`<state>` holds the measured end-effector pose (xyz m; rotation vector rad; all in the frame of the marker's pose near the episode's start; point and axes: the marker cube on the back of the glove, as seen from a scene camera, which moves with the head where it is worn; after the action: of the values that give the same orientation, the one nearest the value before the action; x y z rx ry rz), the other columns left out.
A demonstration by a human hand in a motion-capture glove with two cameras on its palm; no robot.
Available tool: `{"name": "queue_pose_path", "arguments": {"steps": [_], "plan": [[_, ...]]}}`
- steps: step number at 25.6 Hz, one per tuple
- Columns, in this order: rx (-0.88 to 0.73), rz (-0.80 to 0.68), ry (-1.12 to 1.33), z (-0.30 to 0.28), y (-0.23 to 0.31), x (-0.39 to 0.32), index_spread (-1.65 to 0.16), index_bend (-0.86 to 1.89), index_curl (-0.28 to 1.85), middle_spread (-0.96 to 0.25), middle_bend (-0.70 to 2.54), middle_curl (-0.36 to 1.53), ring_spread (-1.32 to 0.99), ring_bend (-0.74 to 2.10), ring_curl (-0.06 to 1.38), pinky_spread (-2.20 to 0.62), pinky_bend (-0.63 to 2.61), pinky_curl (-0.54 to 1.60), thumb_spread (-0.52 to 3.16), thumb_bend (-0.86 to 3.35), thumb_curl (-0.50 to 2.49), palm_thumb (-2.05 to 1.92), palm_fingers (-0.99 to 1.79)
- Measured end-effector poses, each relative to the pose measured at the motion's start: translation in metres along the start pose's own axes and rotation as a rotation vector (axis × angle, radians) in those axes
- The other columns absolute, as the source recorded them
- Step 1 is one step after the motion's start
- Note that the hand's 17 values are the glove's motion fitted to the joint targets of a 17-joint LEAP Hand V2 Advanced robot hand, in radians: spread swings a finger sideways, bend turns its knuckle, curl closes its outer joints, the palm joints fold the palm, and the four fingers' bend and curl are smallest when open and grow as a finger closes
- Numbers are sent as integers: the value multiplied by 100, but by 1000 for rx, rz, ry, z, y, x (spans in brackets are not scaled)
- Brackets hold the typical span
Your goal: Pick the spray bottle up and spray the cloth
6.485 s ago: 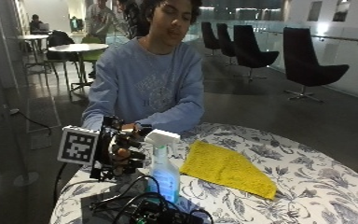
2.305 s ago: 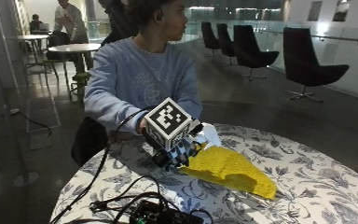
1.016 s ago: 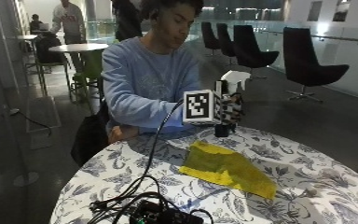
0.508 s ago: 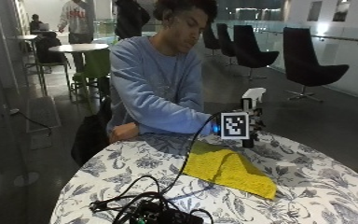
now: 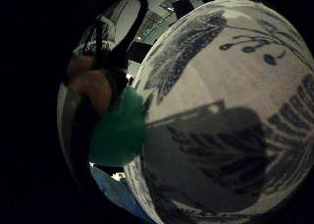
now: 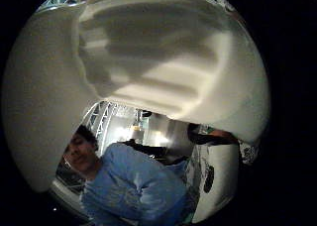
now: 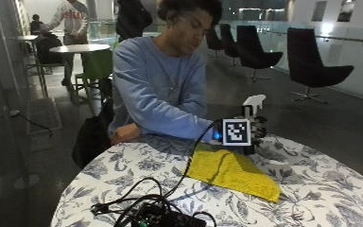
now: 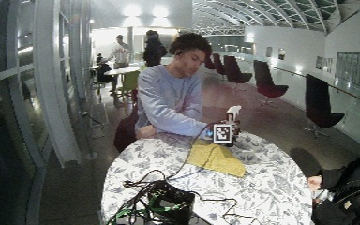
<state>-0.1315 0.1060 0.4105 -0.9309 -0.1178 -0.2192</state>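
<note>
Evidently the spray bottle (image 7: 253, 109) is upright in the gloved right hand (image 7: 252, 135), low over the tabletop (image 7: 332, 189) just beyond the far edge of the yellow cloth (image 7: 232, 172); whether its base touches the surface is unclear. Its white head (image 6: 148, 62) fills the thumb-side palm view, so the fingers look wrapped round the neck, likely placed for the trigger. Which way the nozzle faces is hard to tell. How much liquid the bottle holds cannot be made out. Lying flat, the cloth makes an easy target.
</note>
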Motion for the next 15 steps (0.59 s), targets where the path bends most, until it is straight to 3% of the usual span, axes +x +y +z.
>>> {"name": "queue_pose_path", "arguments": {"steps": [4, 15], "plan": [[-35, -37, 163, -20, 20, -6, -31, -1, 21, -6, 27, 44, -6, 47, 38, 13, 29, 37, 89, -5, 52, 94, 79], [67, 34, 333, -107, 87, 0, -31, 6, 17, -6, 31, 44, -6, 52, 38, 13, 28, 36, 92, -3, 47, 87, 82]]}}
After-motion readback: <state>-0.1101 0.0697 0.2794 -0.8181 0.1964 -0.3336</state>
